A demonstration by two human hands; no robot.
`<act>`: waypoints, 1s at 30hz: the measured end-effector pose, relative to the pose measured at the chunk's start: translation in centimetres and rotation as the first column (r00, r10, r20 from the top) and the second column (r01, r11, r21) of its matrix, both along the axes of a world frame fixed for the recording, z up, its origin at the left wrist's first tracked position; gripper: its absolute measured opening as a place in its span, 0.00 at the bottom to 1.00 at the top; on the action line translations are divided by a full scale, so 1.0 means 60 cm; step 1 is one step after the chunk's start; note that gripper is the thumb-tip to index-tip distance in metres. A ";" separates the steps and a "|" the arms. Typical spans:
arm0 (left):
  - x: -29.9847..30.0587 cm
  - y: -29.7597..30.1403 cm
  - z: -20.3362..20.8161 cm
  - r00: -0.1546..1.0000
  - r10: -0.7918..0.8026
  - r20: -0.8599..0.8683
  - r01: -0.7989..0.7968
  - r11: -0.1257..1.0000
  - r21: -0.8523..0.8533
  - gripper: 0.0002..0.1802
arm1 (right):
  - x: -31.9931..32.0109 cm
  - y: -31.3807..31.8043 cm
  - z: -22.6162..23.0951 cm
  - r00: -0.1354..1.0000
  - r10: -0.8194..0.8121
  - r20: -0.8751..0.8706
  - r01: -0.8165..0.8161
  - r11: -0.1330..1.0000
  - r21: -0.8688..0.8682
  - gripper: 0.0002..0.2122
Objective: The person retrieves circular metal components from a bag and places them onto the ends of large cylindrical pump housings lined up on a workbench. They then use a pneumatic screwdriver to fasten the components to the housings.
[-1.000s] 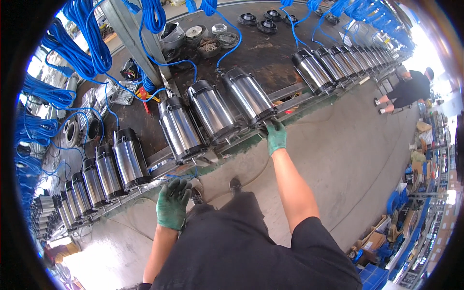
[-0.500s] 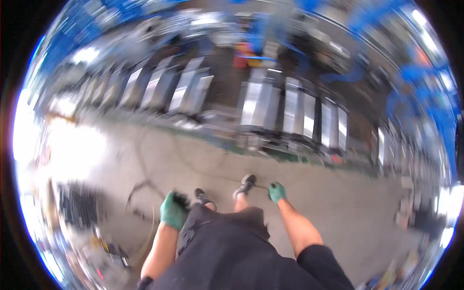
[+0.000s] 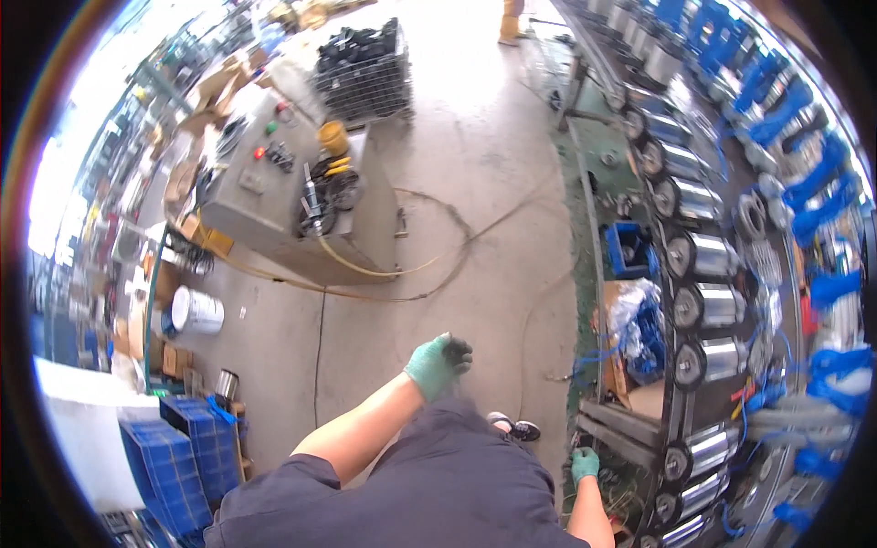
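My left hand, in a green glove with dark fingers, is out in front of my body above the bare floor. Its fingers are loosely bent and a little apart, and nothing shows in them. Low on the right, my right hand wears the same kind of glove and is nearest the metal frame of a long rack. Its fingers are small in view and partly hidden, so their hold is unclear. Shiny metal cylinders with dark round ends lie in a row along that rack.
Ahead to the left stands a grey cabinet with tools on top and a hose trailing across the floor. A wire cage of black parts is beyond. Blue bins and a white bucket are at left; a blue crate sits under the rack.
My view has turned left, so the cylinder rack now runs along my right instead of ahead. My left hand has swung forward; my right hand is lower, beside the rack.
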State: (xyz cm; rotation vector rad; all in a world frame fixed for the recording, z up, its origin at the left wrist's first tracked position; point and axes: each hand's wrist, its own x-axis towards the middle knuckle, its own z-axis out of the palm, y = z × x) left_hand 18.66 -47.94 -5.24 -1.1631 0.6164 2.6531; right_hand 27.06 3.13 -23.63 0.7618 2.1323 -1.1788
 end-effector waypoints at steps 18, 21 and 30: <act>-0.060 -0.438 -0.084 0.747 0.640 -0.181 -0.650 0.760 0.008 0.21 | -0.487 -0.222 -0.075 0.830 0.548 0.106 -0.558 0.817 0.147 0.12; -0.144 -0.496 -0.052 0.732 0.670 -0.120 -0.680 0.728 -0.084 0.23 | -0.603 -0.355 -0.036 0.681 0.725 0.101 -0.723 0.645 0.248 0.13; -0.438 -0.791 -0.011 0.544 0.800 -0.255 -0.830 0.558 -0.021 0.23 | -0.961 -0.613 -0.021 0.816 0.576 0.042 -0.553 0.801 -0.229 0.10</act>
